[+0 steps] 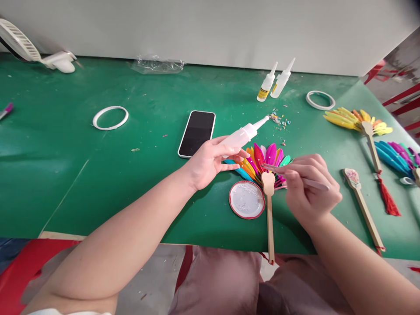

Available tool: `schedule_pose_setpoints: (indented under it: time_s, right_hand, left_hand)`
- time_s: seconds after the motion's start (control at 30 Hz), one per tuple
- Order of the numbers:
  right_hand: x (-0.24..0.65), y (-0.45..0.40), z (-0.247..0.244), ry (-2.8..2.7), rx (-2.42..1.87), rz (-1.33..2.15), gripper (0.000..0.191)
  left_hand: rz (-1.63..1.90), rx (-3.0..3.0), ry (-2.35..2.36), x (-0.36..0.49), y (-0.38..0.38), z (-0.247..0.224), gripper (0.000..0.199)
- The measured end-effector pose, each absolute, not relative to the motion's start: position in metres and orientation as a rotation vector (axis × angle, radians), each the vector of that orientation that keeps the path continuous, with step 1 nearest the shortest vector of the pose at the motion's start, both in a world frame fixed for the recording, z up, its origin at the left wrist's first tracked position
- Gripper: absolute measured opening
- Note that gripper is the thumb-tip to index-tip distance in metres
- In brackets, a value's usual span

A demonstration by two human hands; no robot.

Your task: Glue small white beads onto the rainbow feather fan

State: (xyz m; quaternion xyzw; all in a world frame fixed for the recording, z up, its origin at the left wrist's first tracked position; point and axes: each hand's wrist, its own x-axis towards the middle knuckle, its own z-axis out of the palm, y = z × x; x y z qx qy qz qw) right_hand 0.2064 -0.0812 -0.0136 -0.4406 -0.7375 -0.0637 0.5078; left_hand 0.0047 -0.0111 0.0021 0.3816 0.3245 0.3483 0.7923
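Left hand [210, 162] grasps a soft white squeeze bottle [241, 136] near its base, bottle tilted, nozzle pointing up and to the right over the green table [65, 175]. Right hand [308, 186] is closed around a thin pale stick [295, 177], held like a pen, its tip lying over the wooden head of the feather fan [264, 162]. Fan lies flat on the table between the two hands: feathers in pink, orange, yellow, blue and green spread away from the person, wooden handle running back past the table edge. Just left of the handle, touching or nearly so, sits a round lid [246, 200] with a red rim and small white beads inside. A dark phone [197, 133] lies face up beyond the left hand. Two small glue bottles [274, 82] lean near the far wall; loose coloured bits are scattered just below them. Further fans [361, 120] and a bare handle [362, 203] lie at right. White rings [110, 118] lie left and far right.
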Motion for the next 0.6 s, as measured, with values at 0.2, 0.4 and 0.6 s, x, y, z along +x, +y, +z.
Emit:
schedule_pose_setpoints:
  time_s: [0.2,0.4,0.6]
  right_hand:
    - [0.199,-0.071,-0.009,-2.296,-1.109,-0.277,0.018]
    - [0.192,-0.066,-0.016,-2.483,-1.213,-0.398,0.023]
    - [0.191,-0.067,-0.020,-2.471,-1.196,-0.303,0.022]
  left_hand:
    - [0.736,0.828,0.694,0.005,-0.010,0.002,0.021]
    - [0.743,0.822,0.673,0.005,-0.011,0.002,0.020]
    - [0.737,0.825,0.664,0.004,-0.011,0.000,0.018]
